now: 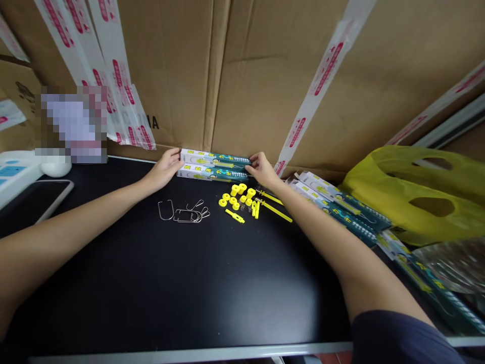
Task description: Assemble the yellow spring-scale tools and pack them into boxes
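Two long white-and-green printed packets (214,166) lie side by side at the far edge of the black table (151,283), against the cardboard. My left hand (165,168) grips their left end with curled fingers. My right hand (262,169) grips their right end. Just in front lie small yellow plastic parts (238,197) with tiny springs, two yellow strips (275,205) and bent wire clips (185,212).
Cardboard boxes (246,71) with printed tape wall the back. More packets of the same kind (341,210) fan out at right beside a yellow plastic bag (417,192) and clear wrapping (454,263). A tablet (41,199) and a white device (17,174) sit at left.
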`<state>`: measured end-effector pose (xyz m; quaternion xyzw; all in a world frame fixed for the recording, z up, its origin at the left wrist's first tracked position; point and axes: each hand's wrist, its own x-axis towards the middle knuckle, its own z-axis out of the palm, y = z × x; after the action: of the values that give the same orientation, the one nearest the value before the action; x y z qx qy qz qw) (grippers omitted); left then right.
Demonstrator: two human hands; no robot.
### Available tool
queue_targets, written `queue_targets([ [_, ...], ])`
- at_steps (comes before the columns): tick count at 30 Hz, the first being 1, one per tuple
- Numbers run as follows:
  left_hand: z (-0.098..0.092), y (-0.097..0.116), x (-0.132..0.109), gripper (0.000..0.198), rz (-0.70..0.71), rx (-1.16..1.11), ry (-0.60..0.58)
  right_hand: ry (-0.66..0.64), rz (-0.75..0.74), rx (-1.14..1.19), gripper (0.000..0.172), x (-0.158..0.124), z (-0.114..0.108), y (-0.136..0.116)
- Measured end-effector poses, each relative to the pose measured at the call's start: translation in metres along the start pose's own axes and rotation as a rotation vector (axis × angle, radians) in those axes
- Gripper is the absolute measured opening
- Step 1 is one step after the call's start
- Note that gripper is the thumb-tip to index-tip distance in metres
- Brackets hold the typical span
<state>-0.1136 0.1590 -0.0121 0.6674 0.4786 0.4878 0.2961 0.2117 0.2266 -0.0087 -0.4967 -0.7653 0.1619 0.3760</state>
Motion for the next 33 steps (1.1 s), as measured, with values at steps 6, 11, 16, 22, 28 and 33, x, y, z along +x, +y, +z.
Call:
queue_targets([
  [6,0.001,-0.009,0.0,0.056,0.034,0.01,-0.049,0.035,-0.038,-0.065,0.025,-0.005,-0.005,-0.012],
  [11,0.013,0.022,-0.02,0.06,0.229,0.186,0.151,0.178,-0.209,-0.3,0.022,-0.047,-0.038,-0.035],
  [16,0.051,0.085,-0.077,0.054,0.597,0.454,-0.088,0.152,-0.401,-0.656,0.017,-0.114,-0.063,-0.04],
  [22,0.073,0.091,-0.114,0.02,1.407,0.693,-0.502,0.002,-0.344,-0.767,0.018,-0.15,-0.065,-0.036],
  [28,0.071,0.082,-0.105,0.019,1.265,0.659,-0.363,-0.08,-0.199,-0.736,0.013,-0.147,-0.061,-0.034],
  [33,0.07,0.084,-0.108,0.02,1.336,0.713,-0.39,0.051,-0.134,-0.652,0.012,-0.147,-0.063,-0.036],
])
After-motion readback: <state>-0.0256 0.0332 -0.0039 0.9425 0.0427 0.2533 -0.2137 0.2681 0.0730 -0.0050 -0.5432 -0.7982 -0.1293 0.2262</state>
